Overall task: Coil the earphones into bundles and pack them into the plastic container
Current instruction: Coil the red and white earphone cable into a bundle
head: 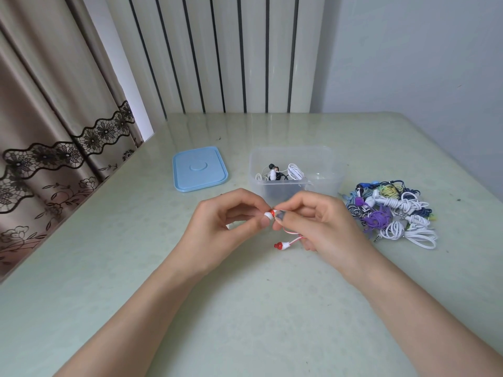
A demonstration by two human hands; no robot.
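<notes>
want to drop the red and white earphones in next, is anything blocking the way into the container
Nothing visible does. The plastic container stands open just beyond both hands; its blue lid lies off to the left. The red and white earphones are held directly before it.

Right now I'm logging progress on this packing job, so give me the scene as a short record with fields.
left hand: pinches one red-and-white earbud
right hand: grips the same earphone's cable; second earbud hangs below
plastic container: open, on the table, behind the hands
inside container: a white bundle and a black-and-white set
blue lid: flat on the table, left of the container
unpacked earphone pile: mixed colours, right of the container
</notes>
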